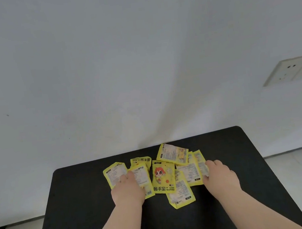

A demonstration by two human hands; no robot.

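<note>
- A black desk (81, 200) stands against a white wall (101, 63). A socket plate (294, 69) sits on that wall, well beyond the right hand (220, 175).
- Yellow hand-warmer packets (172, 152) lie scattered on the desk, some overlapping, between and under both hands.
- The left hand (127, 189) lies palm down on two packets at the heap's left end, its fingers resting on them.
- The right hand touches the rightmost packet (200, 159) at its outer edge. Whether it pinches the packet cannot be told.
- The cartoon packet (163, 176) lies face up, midway between the hands.
</note>
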